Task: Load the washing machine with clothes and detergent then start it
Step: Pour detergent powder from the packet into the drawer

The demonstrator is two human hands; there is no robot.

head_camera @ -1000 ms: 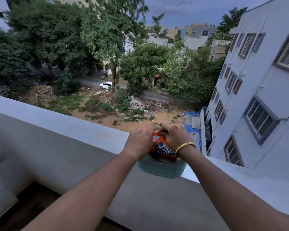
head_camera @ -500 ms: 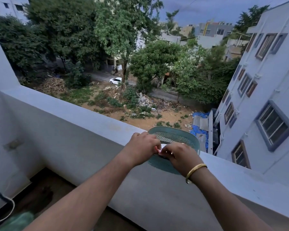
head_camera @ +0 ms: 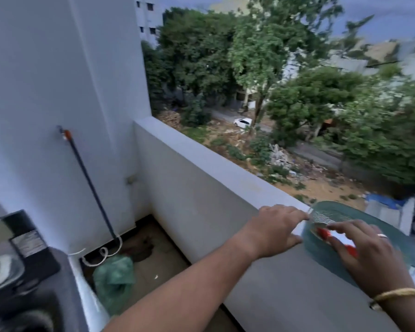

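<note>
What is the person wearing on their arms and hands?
Both forearms are bare, with no sleeves in view. The right hand has a thin silver-looking ring on one finger, and a slim gold bangle circles the right wrist. The left hand shows no ring, band or watch from this view.

Orange detergent sachet [head_camera: 325, 233] lies beside the teal basket [head_camera: 393, 238].

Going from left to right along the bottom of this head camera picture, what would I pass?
Dark washing machine → crumpled green plastic bag on the floor → left hand on the white balcony ledge → right hand pinching a small red sachet over the round teal mesh basket.
</note>
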